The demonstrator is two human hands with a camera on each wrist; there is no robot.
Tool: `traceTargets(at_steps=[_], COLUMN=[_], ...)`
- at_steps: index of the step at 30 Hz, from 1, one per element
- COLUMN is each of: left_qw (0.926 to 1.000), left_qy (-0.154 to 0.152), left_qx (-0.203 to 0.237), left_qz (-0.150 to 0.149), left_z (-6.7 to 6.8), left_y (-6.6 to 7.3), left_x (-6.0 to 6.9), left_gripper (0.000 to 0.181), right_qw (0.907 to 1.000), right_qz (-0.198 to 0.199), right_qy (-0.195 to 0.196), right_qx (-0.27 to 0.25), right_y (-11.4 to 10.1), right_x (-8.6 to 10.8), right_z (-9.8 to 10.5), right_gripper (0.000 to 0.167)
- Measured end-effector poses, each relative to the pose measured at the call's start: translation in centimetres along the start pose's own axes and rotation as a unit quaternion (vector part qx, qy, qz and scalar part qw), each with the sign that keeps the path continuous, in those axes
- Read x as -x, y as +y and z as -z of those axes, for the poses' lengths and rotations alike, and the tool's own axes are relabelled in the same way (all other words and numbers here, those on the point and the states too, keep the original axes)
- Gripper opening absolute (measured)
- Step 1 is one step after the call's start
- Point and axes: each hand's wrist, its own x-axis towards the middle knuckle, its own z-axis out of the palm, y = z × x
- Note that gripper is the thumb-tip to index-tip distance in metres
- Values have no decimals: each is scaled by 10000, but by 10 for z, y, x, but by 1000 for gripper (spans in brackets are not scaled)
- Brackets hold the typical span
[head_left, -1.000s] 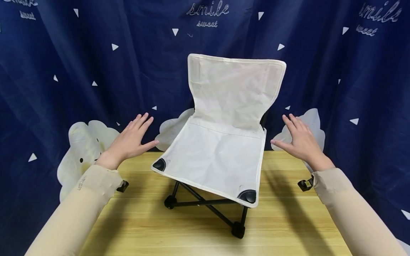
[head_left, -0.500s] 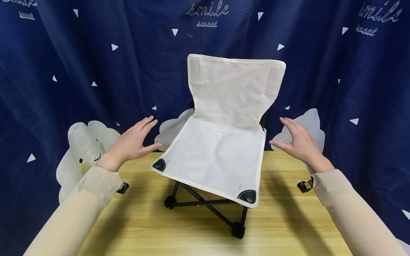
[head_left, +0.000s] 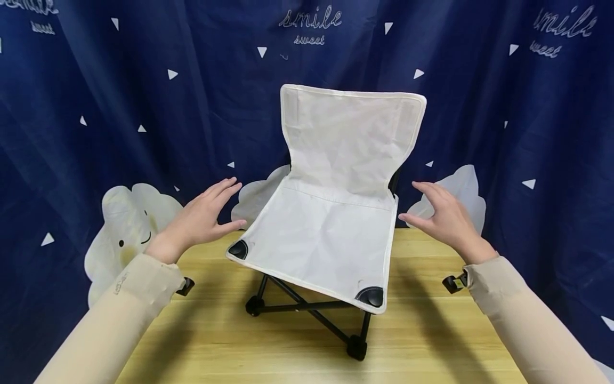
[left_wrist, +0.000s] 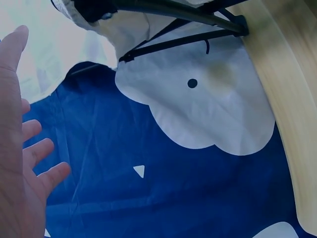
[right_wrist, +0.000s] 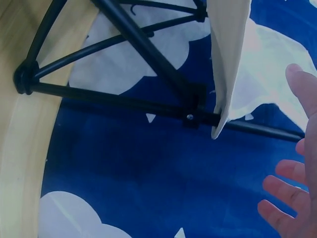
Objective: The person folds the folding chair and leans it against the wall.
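Note:
A white fabric folding chair [head_left: 331, 234] with a black crossed-leg frame stands unfolded, turned slightly, between the two hands. To its left the left hand [head_left: 199, 216] hovers with fingers extended and thumb apart, touching nothing. On the other side the right hand [head_left: 443, 216] is held up the same way, a small gap from the chair's edge. The left wrist view has the left hand [left_wrist: 25, 148] at its left edge, beside the chair's underside. In the right wrist view, black frame tubes [right_wrist: 133, 101] show near the right hand [right_wrist: 297, 183].
The chair stands on a light wooden table [head_left: 230, 341]. Behind it hangs a dark blue curtain [head_left: 230, 106] with white triangles, lettering and cloud shapes. Small black devices [head_left: 185, 286] show at both cuffs.
Both hands have moved slightly inward toward the chair, and their fingertips are a little lower. The chair has stayed in place.

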Motion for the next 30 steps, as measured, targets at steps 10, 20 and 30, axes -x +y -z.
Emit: traceTargets(at_steps=[10,20,30], left_qw=[9997,9981,9970], left_qy=[75,180,94], left_qx=[77,175,284], left_qz=[-233,-567,-712], left_z=[0,-1,-3], left_y=[9,16,21], left_x=[2,7,12], left_gripper=[89,90,88], right_qw=[9986,9950,9897], right_qz=[480,964,1360], right_qy=[196,246,290], right_qx=[-60,-126,-346], right_y=[-15,-31,-50], right_x=[-1,-6,-3], right_z=[0,0,-3], right_gripper=[81,81,89])
